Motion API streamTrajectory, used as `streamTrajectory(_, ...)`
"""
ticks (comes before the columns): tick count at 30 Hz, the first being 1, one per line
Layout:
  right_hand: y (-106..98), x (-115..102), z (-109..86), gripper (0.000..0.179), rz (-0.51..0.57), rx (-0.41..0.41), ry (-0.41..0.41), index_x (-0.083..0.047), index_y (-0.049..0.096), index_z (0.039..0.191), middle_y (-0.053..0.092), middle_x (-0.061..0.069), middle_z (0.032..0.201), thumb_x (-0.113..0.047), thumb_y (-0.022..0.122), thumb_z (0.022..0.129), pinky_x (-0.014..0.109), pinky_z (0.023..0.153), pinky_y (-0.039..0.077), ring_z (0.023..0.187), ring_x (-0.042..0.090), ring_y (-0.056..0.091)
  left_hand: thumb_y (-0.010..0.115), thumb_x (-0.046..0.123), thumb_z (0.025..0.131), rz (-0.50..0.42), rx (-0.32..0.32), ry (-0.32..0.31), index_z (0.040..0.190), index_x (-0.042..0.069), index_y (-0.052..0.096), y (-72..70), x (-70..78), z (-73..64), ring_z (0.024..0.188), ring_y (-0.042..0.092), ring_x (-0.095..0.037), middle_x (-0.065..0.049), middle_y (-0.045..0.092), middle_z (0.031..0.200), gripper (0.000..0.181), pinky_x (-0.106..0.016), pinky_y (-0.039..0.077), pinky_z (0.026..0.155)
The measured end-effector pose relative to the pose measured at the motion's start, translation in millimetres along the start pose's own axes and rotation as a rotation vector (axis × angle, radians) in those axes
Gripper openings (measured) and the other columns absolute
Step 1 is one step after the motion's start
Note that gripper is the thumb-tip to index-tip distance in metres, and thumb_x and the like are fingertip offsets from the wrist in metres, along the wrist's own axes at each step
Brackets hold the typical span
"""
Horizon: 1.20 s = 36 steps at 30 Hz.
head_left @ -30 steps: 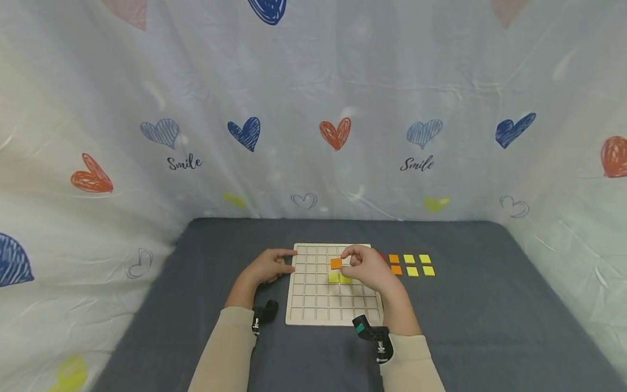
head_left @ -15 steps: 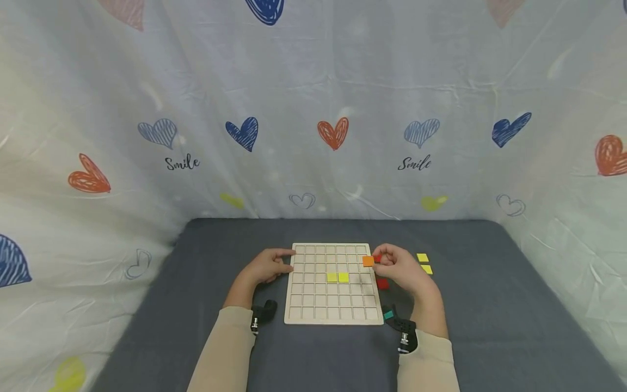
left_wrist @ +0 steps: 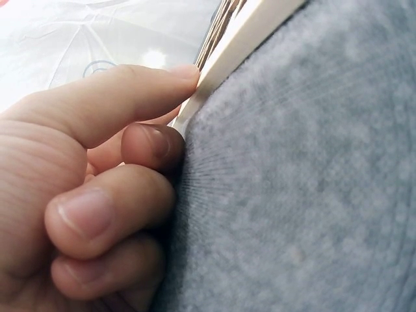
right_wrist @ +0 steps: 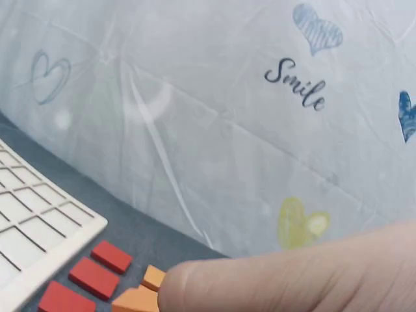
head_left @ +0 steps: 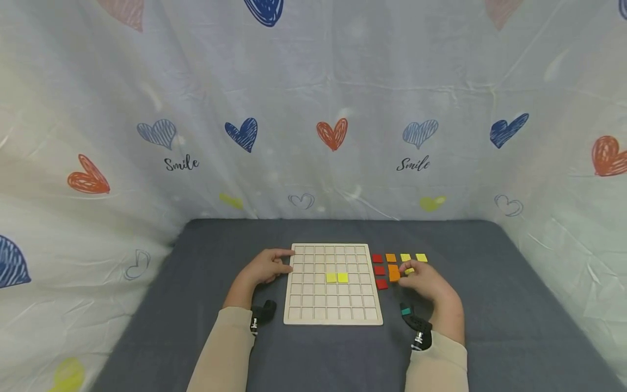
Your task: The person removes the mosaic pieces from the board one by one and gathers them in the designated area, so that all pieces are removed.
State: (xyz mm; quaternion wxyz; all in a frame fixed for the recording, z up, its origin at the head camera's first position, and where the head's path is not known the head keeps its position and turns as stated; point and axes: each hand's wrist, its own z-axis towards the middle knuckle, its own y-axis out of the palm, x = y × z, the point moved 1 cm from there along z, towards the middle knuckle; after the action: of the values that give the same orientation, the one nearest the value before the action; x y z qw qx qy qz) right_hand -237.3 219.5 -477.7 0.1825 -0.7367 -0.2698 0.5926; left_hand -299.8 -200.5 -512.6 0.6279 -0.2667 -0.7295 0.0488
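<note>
A pale wooden board (head_left: 307, 301) with a grid of square cells lies on the dark cloth. Two yellow tiles (head_left: 337, 277) sit side by side in its cells. My left hand (head_left: 264, 265) rests at the board's left edge, index finger and thumb touching it. In the left wrist view the other fingers (left_wrist: 110, 208) are bent beneath. Right of the board, my right hand (head_left: 425, 279) pinches an orange tile (head_left: 394, 273) by its right side, low over the tile rows. A finger (right_wrist: 273, 276) hides part of the orange tiles in the right wrist view.
Three red tiles (head_left: 379, 270) stand in a column by the board's right edge. Another orange tile (head_left: 390, 257) and several yellow tiles (head_left: 421, 257) lie beside them, one partly behind my right fingers. A pale curtain (head_left: 303, 81) printed with hearts hangs behind the table.
My right hand has carried the orange tile rightward from above the board, past its right edge, to the loose tiles. My left hand has stayed at the board's left edge.
</note>
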Motion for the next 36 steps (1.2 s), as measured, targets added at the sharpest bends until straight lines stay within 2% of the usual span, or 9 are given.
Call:
streamTrajectory(4,-1,9,0.5,0.027,-0.001,-0.003,0.02,0.001,0.061,0.108,0.052,0.006,0.083,-0.005,0.068,0.083,0.035,0.062,0.036,0.065,0.019,0.042,0.08,0.015,0.091,0.003,0.002,-0.001,0.142,0.018,0.064,0.1,0.4,-0.5,0.04,0.029,-0.012,0.001,0.044,0.056,0.054,-0.03,0.03,0.042)
streamTrajectory(9,2,14,2.5,0.03,0.053,0.008,0.08,0.001,0.061,0.109,0.048,0.003,0.073,-0.002,0.067,0.079,0.032,0.055,0.032,0.057,0.016,0.036,0.081,0.014,0.09,0.002,0.013,0.001,0.141,0.017,0.065,0.6,0.7,-0.7,0.039,0.029,-0.012,0.001,0.045,0.056,0.054,-0.029,0.03,0.042)
streamTrajectory(14,3,15,4.7,0.032,0.06,0.014,0.09,0.002,0.062,0.11,0.048,0.004,0.076,-0.001,0.067,0.079,0.033,0.057,0.033,0.06,0.017,0.039,0.08,0.014,0.09,-0.002,0.02,-0.001,0.141,0.017,0.065,1.0,1.9,-1.2,0.039,0.029,-0.012,0.001,0.044,0.056,0.053,-0.029,0.03,0.042)
streamTrajectory(18,2,14,7.2,0.034,0.052,0.024,0.06,0.002,0.062,0.113,0.044,0.001,0.068,-0.003,0.067,0.08,0.032,0.054,0.034,0.055,0.015,0.038,0.08,0.014,0.09,-0.007,0.016,-0.001,0.141,0.017,0.065,1.0,2.5,-1.4,0.039,0.029,-0.012,0.001,0.045,0.056,0.053,-0.029,0.029,0.042)
streamTrajectory(23,0,3,5.9,0.033,0.043,0.063,0.006,0.001,0.06,0.119,0.04,0.0,0.065,-0.01,0.068,0.088,0.033,0.054,0.034,0.055,0.015,0.039,0.08,0.013,0.091,-0.008,0.014,0.004,0.142,0.015,0.064,1.3,2.2,-1.6,0.039,0.03,-0.011,0.001,0.045,0.056,0.054,-0.029,0.03,0.041)
streamTrajectory(28,0,-17,2.9,0.036,0.08,0.088,-0.067,0.0,0.059,0.125,0.039,-0.001,0.062,-0.013,0.068,0.093,0.033,0.056,0.032,0.054,0.016,0.037,0.079,0.014,0.091,-0.005,0.011,0.005,0.142,0.015,0.064,1.3,1.9,-1.2,0.04,0.03,-0.011,0.001,0.044,0.056,0.054,-0.029,0.03,0.042)
streamTrajectory(33,7,-35,3.0,0.035,0.14,0.079,-0.159,0.001,0.06,0.127,0.035,-0.002,0.059,-0.014,0.07,0.096,0.03,0.05,0.028,0.049,0.014,0.03,0.079,0.013,0.091,0.0,0.004,0.021,0.143,0.014,0.063,1.0,1.4,-1.6,0.039,0.029,-0.011,0.002,0.044,0.055,0.055,-0.029,0.03,0.042)
streamTrajectory(36,14,-45,4.1,0.034,0.176,0.064,-0.217,0.002,0.061,0.126,0.034,-0.001,0.059,-0.011,0.07,0.096,0.029,0.05,0.03,0.049,0.014,0.029,0.079,0.013,0.09,-0.005,0.002,0.026,0.142,0.014,0.063,0.9,1.3,-2.1,0.039,0.029,-0.011,0.002,0.044,0.055,0.054,-0.029,0.03,0.043)
